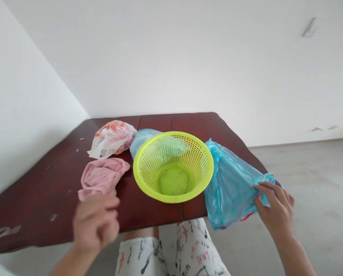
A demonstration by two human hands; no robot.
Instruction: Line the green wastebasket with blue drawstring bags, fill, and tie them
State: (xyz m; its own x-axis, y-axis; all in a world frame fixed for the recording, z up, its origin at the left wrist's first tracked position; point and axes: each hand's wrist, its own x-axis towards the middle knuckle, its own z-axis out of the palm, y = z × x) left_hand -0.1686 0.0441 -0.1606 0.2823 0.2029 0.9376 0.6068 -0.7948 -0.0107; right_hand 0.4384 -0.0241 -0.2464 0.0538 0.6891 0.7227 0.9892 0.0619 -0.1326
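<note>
My right hand [277, 207] pinches the gathered corner of a blue plastic bag [231, 184] at the table's right edge. A bit of red shows along the bag's lower side, and the bag hangs partly over the front edge. My left hand [95, 222], slightly blurred, is curled with nothing visible in it, above the table's front edge, just nearer to me than a folded pink cloth [104, 176]. Between the hands stands a yellow-green plastic basket [174, 180] with perforated walls; nothing lies in it.
A white plastic bag with orange print [112, 138] lies behind the pink cloth. Another light-blue bag [142, 138] is partly hidden behind the basket. The dark red table [157, 120] meets white walls at the back and left. My knees are below its front edge.
</note>
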